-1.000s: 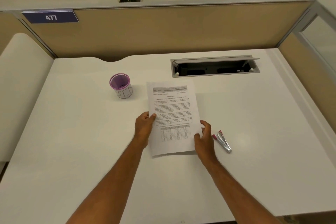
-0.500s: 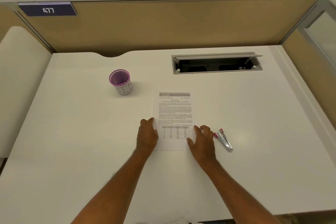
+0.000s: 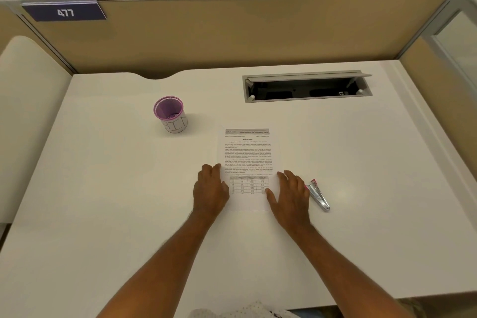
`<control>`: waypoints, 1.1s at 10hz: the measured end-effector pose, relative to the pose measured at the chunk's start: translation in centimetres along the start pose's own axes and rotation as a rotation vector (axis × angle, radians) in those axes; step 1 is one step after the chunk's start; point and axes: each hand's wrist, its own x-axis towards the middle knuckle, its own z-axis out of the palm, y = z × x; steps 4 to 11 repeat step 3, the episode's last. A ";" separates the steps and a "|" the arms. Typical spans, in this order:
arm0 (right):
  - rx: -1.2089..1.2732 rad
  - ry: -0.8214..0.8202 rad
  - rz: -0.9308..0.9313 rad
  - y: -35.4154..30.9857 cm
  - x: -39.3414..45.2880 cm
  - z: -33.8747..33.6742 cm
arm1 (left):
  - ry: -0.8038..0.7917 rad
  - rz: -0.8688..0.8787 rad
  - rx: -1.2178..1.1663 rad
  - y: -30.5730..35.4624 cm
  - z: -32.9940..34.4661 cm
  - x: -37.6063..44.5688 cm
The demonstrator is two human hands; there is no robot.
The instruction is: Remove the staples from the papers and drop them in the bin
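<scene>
Printed papers (image 3: 248,155) lie flat on the white desk (image 3: 361,162), text facing me. My left hand (image 3: 210,190) rests palm down on their lower left edge. On the lower right edge my right hand (image 3: 290,195) lies flat with fingers spread. Neither hand grips anything. A small purple mesh cup labelled BIN (image 3: 171,117) stands to the upper left of the papers. Just right of my right hand lies a silver and pink staple remover (image 3: 318,195). The staple itself is too small to make out.
An open grey cable tray (image 3: 307,86) is set into the desk at the back right. Beige partition walls (image 3: 232,33) enclose the back and right side. A white padded panel (image 3: 25,111) stands at the left.
The papers were held tilted in both hands and have been laid flat on the desk. Both hands now rest open on the lower edges.
</scene>
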 end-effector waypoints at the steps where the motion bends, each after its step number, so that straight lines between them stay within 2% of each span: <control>1: -0.056 -0.003 -0.073 0.2 -0.1 -0.3 | 0.073 0.118 0.099 -0.3 0.4 -0.7; 3: -0.098 -0.046 -0.172 1.1 0.4 0.2 | 0.124 0.251 0.128 -2.0 1.8 -0.5; 11: -0.098 -0.046 -0.172 1.1 0.4 0.2 | 0.124 0.251 0.128 -2.0 1.8 -0.5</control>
